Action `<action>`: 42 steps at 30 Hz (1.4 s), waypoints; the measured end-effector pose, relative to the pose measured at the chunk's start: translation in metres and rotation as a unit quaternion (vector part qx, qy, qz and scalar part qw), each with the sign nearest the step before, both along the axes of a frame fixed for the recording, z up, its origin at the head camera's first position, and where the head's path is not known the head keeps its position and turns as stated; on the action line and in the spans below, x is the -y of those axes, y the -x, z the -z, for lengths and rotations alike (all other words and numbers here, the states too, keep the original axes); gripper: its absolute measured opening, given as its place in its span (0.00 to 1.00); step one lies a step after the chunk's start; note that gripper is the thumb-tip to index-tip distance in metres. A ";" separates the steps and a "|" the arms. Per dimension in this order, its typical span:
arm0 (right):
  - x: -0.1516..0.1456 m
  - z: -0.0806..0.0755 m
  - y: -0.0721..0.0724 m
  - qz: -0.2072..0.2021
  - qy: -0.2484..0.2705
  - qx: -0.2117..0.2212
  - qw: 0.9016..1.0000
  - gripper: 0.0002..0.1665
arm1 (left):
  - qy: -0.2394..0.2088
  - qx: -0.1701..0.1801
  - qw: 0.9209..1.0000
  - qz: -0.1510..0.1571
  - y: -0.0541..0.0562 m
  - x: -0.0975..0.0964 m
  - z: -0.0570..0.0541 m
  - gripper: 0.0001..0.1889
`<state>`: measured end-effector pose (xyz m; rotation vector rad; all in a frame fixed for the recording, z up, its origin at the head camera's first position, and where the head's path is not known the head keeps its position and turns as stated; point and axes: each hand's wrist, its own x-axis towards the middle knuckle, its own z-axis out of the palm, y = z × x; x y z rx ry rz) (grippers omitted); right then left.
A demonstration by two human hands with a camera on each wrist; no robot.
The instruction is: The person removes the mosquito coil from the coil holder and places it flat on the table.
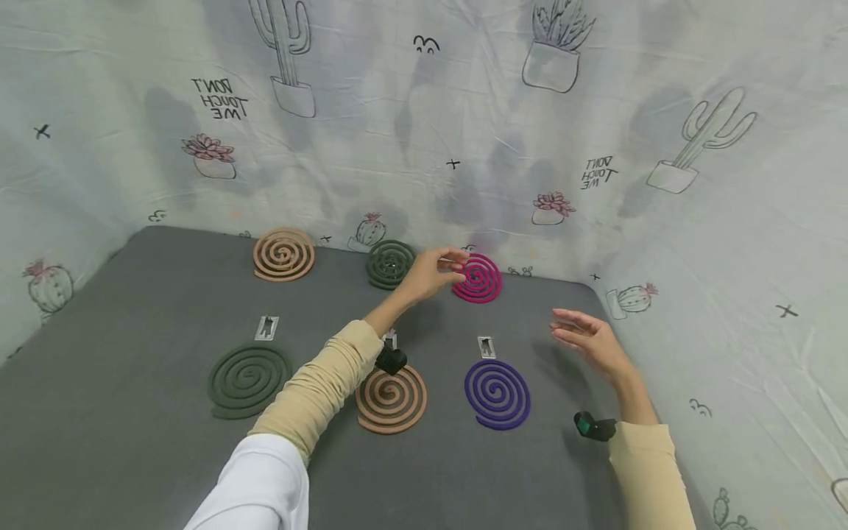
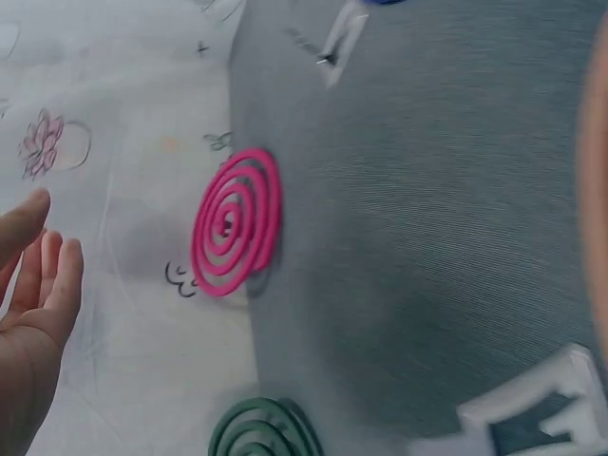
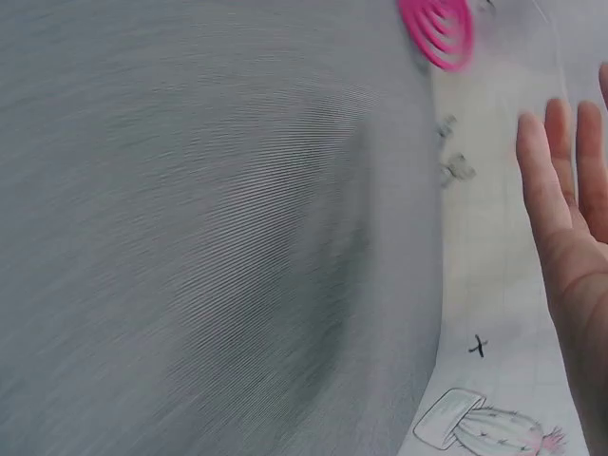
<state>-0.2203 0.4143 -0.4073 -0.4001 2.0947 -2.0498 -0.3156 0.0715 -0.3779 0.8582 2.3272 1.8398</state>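
My left hand (image 1: pixel 429 276) hovers with fingers extended and slightly bent, overlapping the left edge of a pink mosquito coil (image 1: pixel 478 280) in the head view. The left wrist view shows this hand (image 2: pixel 38 313) apart from the pink coil (image 2: pixel 237 223), holding nothing. Over the right side of the grey table, my right hand (image 1: pixel 592 344) is raised, fingers loosely extended and holding nothing. A purple coil (image 1: pixel 497 394) lies to its lower left. Just left of my left hand is a dark green coil (image 1: pixel 389 263), and a tan coil (image 1: pixel 392 401) lies below the left forearm.
Another tan coil (image 1: pixel 283 255) sits at the back left, with a second green coil (image 1: pixel 249 379) nearer the front. Small metal plates with cut-outs lie between the rows, one left (image 1: pixel 267 328), one right (image 1: pixel 486 347). Printed cloth (image 1: pixel 411 132) hangs behind the grey table (image 1: pixel 132 412).
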 end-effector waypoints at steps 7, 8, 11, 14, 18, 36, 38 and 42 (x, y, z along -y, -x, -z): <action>-0.001 -0.010 0.048 0.010 0.075 0.024 0.997 0.25 | -0.040 0.022 0.999 -0.026 0.025 -0.023 -0.010 0.21; 0.002 -0.010 0.055 0.017 0.073 0.025 0.997 0.25 | -0.048 0.026 0.998 -0.031 0.029 -0.027 -0.011 0.21; 0.011 -0.006 0.075 0.035 0.047 0.037 0.998 0.27 | -0.060 0.021 0.997 -0.041 0.039 -0.035 -0.006 0.21; 0.022 0.001 0.090 0.051 -0.017 0.053 0.997 0.31 | -0.062 0.037 0.996 -0.048 0.042 -0.036 -0.002 0.20; 0.037 0.006 0.103 0.060 -0.094 0.066 0.992 0.33 | -0.029 0.078 0.992 -0.096 0.049 -0.039 0.015 0.20; 0.062 0.024 0.135 0.131 -0.200 0.041 0.970 0.33 | 0.054 0.101 0.962 -0.249 0.070 -0.061 0.074 0.21; 0.062 0.026 0.137 0.132 -0.200 0.045 0.970 0.33 | 0.060 0.099 0.959 -0.260 0.063 -0.060 0.068 0.20; 0.062 0.030 0.141 0.121 -0.196 0.048 0.972 0.33 | 0.065 0.096 0.958 -0.263 0.064 -0.059 0.072 0.20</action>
